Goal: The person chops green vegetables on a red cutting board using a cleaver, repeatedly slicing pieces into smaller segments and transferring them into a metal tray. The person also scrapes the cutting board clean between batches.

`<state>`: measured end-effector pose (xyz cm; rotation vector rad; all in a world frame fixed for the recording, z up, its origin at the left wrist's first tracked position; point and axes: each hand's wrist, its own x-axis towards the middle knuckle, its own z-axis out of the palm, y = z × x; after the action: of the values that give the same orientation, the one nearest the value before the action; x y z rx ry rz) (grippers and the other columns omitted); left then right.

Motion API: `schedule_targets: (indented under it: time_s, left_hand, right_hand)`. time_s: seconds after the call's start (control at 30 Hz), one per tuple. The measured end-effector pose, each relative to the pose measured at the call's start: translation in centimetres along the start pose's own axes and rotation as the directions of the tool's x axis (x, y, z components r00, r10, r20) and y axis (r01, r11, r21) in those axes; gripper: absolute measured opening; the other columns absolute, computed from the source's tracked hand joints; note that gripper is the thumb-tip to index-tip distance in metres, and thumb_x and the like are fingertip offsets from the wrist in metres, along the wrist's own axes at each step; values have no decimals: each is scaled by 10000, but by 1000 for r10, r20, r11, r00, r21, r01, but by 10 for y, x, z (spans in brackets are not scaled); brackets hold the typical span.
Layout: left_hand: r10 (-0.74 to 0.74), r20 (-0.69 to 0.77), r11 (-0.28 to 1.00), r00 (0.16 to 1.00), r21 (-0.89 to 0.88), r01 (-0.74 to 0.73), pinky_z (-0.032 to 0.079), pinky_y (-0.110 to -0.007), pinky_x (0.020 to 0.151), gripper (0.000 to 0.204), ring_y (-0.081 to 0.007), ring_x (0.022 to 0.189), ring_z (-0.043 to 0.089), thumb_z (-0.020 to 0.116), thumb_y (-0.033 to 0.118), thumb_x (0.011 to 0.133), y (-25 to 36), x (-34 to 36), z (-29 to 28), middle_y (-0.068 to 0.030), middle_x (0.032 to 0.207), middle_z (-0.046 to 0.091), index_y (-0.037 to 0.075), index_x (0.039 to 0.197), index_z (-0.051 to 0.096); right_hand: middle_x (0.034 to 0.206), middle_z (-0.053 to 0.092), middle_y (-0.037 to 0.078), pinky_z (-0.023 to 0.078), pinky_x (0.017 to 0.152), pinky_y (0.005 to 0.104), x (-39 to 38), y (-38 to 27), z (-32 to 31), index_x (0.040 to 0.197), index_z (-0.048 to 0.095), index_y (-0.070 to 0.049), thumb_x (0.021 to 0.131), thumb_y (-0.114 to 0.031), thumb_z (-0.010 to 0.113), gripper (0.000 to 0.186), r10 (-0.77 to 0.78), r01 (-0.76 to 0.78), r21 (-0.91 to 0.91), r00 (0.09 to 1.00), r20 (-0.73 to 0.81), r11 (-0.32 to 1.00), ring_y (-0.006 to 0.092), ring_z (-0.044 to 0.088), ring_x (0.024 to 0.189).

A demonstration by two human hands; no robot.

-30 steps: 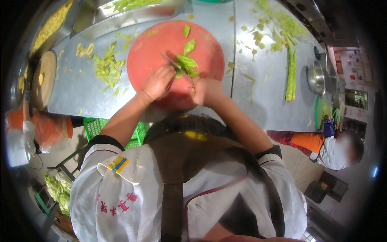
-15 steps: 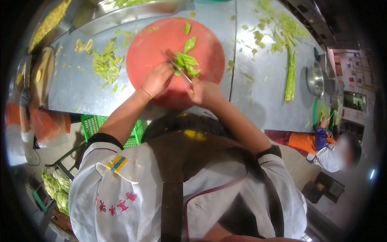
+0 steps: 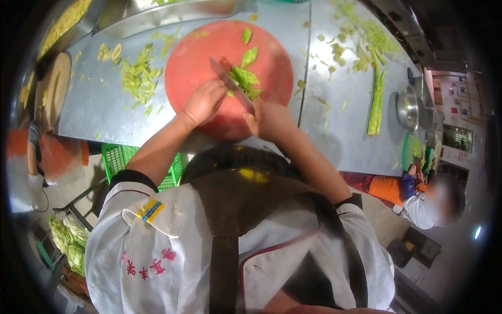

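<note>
My right hand [image 3: 272,120] is closed around the handle end of a broad kitchen knife [image 3: 228,81], whose blade slants to the far left over a round red cutting board [image 3: 196,57]. On the blade's right side lies a small heap of slant-cut green stalk pieces [image 3: 244,78], celery by the look of them. Two separate pieces [image 3: 250,56] rest farther up the board. My left hand [image 3: 206,99] is beside the blade's left face, its fingers curled and pressed together. Whatever lies under those fingertips is hidden, apart from a bit of green at their edge.
More cut green pieces [image 3: 138,76] lie on the metal table [image 3: 104,118] left of the board. Long green stalks [image 3: 375,99] and scraps are at the right, near metal bowls [image 3: 408,107]. Metal trays [image 3: 167,22] stand behind. A co-worker [image 3: 418,201] works at far right.
The knife's blade has tilted, so more of its flat face shows. Both hands stay in nearly the same place, and the heap of pieces has barely shifted.
</note>
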<state>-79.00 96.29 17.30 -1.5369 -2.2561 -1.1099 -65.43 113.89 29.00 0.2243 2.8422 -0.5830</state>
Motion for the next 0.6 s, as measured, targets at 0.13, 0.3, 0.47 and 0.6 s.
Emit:
schedule_targets:
  time_s: [0.13,0.3,0.47,0.6]
  left_hand:
    - [3,20,1000,1000,3,-3,532,-408,805,174,-338,957,616,620,14,800,-1,0,0,-141,1041,623,28,973,640]
    - [-16,15,1000,1000,23,16,531,-405,800,178,-333,953,617,626,9,790,4,1,-4,-137,1034,622,33,966,637]
    - [-17,2,1000,1000,12,17,534,-404,787,187,-330,942,618,644,17,781,-4,-2,4,-132,1017,625,37,967,636]
    - [-7,-24,1000,1000,13,7,534,-406,779,187,-333,926,614,662,10,777,-1,-1,0,-134,1003,623,29,961,633]
  right_hand:
    - [774,683,213,523,668,545,10,9,22,916,605,-29,878,-337,594,311,-36,36,5,999,-14,999,408,680,742]
    - [781,685,217,525,687,543,4,-1,2,928,603,-21,889,-348,587,329,8,-8,-2,1000,15,1000,413,683,762]
    - [806,686,229,530,708,534,12,7,22,943,607,-14,898,-363,583,353,-13,13,-12,1000,17,1000,418,683,781]
    - [821,689,229,531,721,529,7,-4,-1,957,610,-8,892,-362,588,360,24,-26,27,998,63,999,419,682,802]
